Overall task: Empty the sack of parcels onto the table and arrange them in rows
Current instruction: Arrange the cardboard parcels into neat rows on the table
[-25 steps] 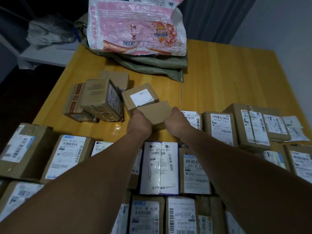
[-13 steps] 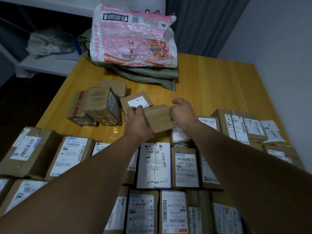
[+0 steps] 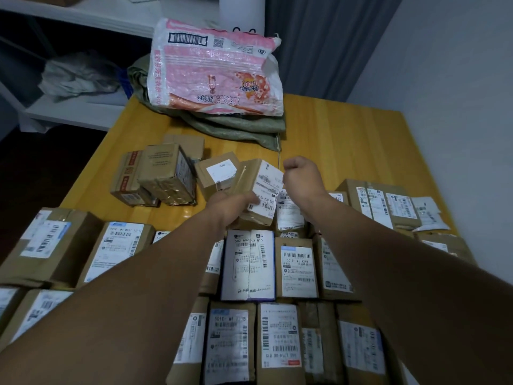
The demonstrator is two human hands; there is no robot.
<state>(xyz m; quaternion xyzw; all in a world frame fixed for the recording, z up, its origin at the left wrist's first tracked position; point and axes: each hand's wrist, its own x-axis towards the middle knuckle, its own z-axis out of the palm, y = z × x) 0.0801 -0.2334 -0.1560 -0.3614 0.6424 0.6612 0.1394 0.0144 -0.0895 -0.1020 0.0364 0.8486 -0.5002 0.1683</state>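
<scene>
My left hand [image 3: 231,209] grips a small cardboard parcel [image 3: 262,187] from below, tilted with its white barcode label facing up. My right hand [image 3: 301,176] hovers at the parcel's right edge with its fingers curled; I see no grip on it. Behind them several loose parcels [image 3: 166,173] lie unsorted on the yellow wooden table [image 3: 347,140]. Labelled parcels [image 3: 249,262] fill rows across the near part of the table, under my forearms. The pink-and-white sack [image 3: 216,73] lies at the table's far edge on a folded green sack [image 3: 238,127].
A white shelf [image 3: 72,109] with crumpled grey cloth stands to the left of the table. Grey curtain and a white wall close off the back and right. Bare tabletop shows at the far right, behind the rows.
The parcel has been turned over, so its label now faces up. My right hand has come off its side and curled beside it. The view has tilted upward.
</scene>
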